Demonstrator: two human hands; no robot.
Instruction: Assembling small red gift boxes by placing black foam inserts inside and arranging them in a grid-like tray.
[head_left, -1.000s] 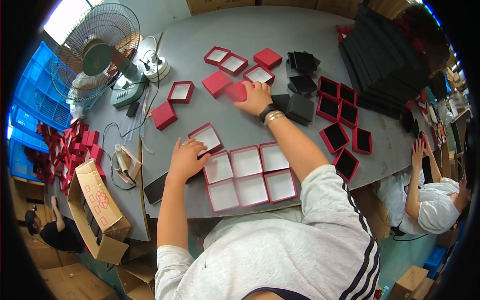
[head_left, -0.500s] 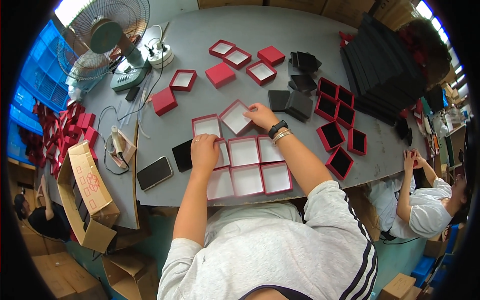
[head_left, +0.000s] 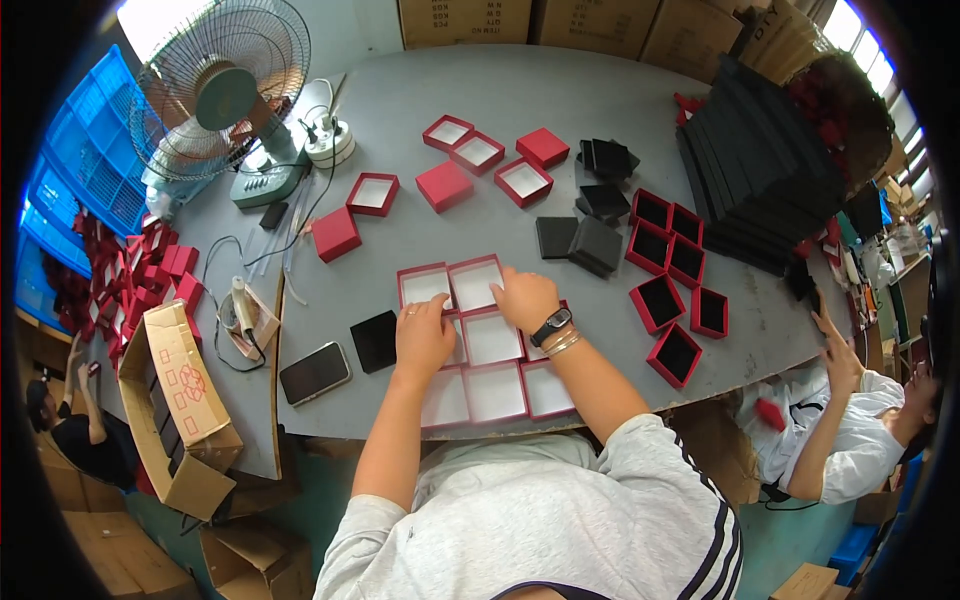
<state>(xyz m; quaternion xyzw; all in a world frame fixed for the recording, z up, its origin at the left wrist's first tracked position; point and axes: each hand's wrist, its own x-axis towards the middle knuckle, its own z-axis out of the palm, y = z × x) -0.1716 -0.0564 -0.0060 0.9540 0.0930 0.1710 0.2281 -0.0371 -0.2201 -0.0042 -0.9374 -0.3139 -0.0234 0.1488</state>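
Several open red boxes with white insides stand in a tight block by the table's near edge, among them a middle box (head_left: pixel 493 337) and a front box (head_left: pixel 497 392). My right hand (head_left: pixel 527 300) has its fingers closed on the right side of the far-row right box (head_left: pixel 473 285). That box now sits against the far-row left box (head_left: pixel 420 288). My left hand (head_left: pixel 424 338) is curled over the block's left side, its fingers at the near wall of the far-row left box. It partly covers a box beneath. A black square pad (head_left: pixel 375 341) lies left of it.
Loose red boxes (head_left: pixel 444 187) lie farther back. Black pads (head_left: pixel 597 246) and red boxes with black insides (head_left: pixel 658 300) are to the right, beside stacked black sheets (head_left: pixel 760 165). At left are a phone (head_left: pixel 316 373), fan (head_left: pixel 228 98) and carton (head_left: pixel 180 375). A co-worker (head_left: pixel 850 430) sits at right.
The far-row right box has turned from a slant and come up against its neighbour, with my right hand moving along with it. My left hand has stayed over the block's left side.
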